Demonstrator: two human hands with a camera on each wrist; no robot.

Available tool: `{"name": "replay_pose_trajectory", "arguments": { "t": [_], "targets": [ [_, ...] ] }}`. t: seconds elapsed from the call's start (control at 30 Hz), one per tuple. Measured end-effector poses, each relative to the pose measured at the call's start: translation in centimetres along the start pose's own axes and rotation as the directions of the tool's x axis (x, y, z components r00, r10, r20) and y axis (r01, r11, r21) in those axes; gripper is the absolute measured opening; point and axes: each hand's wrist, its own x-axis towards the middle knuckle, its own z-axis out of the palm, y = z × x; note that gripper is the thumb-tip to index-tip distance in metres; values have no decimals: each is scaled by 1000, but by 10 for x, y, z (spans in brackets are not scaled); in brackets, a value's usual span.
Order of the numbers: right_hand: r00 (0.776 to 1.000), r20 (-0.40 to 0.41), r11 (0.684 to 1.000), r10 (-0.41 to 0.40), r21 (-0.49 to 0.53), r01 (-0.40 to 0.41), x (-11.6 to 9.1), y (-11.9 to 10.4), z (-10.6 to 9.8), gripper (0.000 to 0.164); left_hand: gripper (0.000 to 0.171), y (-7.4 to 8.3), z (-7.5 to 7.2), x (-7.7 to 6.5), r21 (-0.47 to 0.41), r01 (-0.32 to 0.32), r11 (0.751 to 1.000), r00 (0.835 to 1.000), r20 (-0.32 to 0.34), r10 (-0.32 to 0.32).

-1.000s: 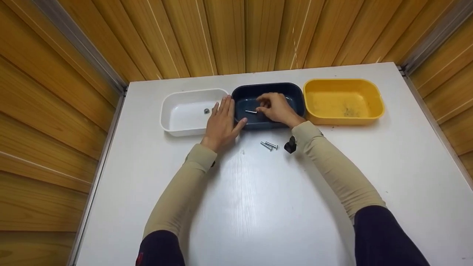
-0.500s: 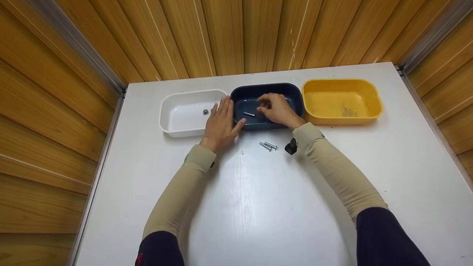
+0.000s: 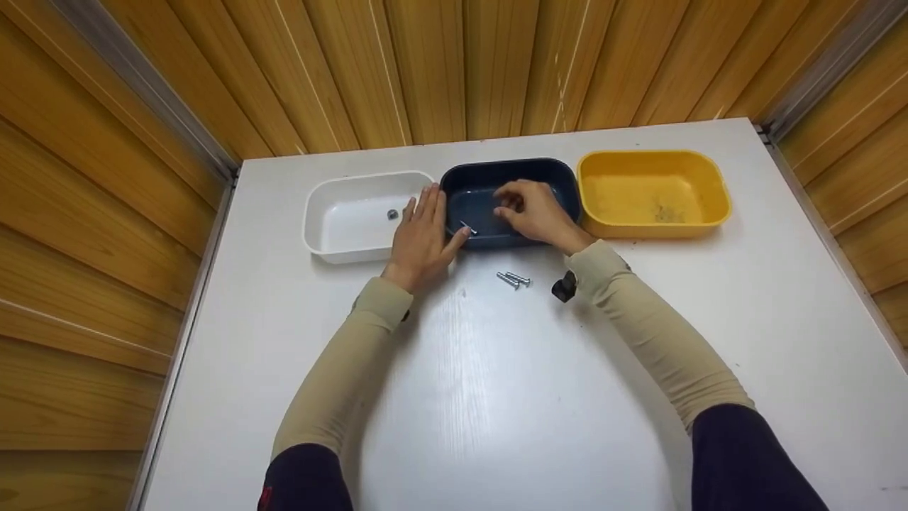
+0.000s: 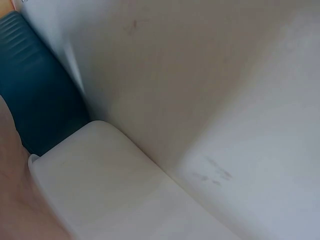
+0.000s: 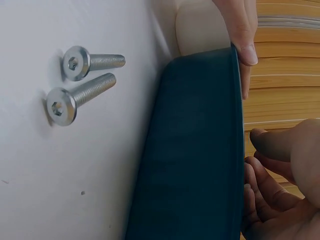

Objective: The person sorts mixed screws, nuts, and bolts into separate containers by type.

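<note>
My left hand (image 3: 420,238) rests with straight fingers across the adjoining rims of the white tray (image 3: 347,256) and the dark blue tray (image 3: 511,167). Its thumb hangs over the blue tray's front rim, by a loose bolt (image 3: 469,227) lying inside. My right hand (image 3: 535,211) hovers over the blue tray with loosely bent fingers; nothing shows between thumb and forefinger. In the right wrist view those fingers (image 5: 272,192) are partly behind the tray wall (image 5: 190,150). A small nut (image 3: 392,214) lies in the white tray, left of my left fingers.
Two hex-socket bolts (image 3: 513,279) lie side by side on the white table (image 3: 454,397), in front of the blue tray. A yellow tray (image 3: 652,231) with some small dark marks or bits on its floor stands at the right. Wood-patterned panels (image 3: 425,71) enclose the table.
Inside the blue tray the bolt has shifted left and toward the front, from beside my right fingertips to near my left thumb. Both hands have stayed almost in place.
</note>
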Motion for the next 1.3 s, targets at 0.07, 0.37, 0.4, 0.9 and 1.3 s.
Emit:
{"name": "replay_pose_trajectory", "arguments": {
  "t": [0.07, 0.37, 0.4, 0.9, 1.3],
  "targets": [
    [1000, 0, 1000, -4, 1, 4, -1, -2, -1, 29, 90, 0, 0, 0, 0, 1, 1000, 1000, 1, -1],
    [1000, 3, 1000, -30, 8, 30, -11, -11, -5, 30, 90, 0, 0, -2, -4, -8, 1000, 1000, -26, 8],
    [1000, 4, 1000, -30, 6, 30, -12, -12, -5, 30, 90, 0, 0, -2, -10, -10, 1000, 1000, -28, 9],
    [997, 9, 997, -82, 13, 82, -30, -18, -10, 29, 90, -1, 2, -1, -2, -10, 1000, 1000, -17, 10],
    [995, -12, 995, -99, 8, 99, -50, -19, -14, 28, 91, -1, 1, -1, 17, -3, 1000, 1000, -5, 3]
  ]
}}
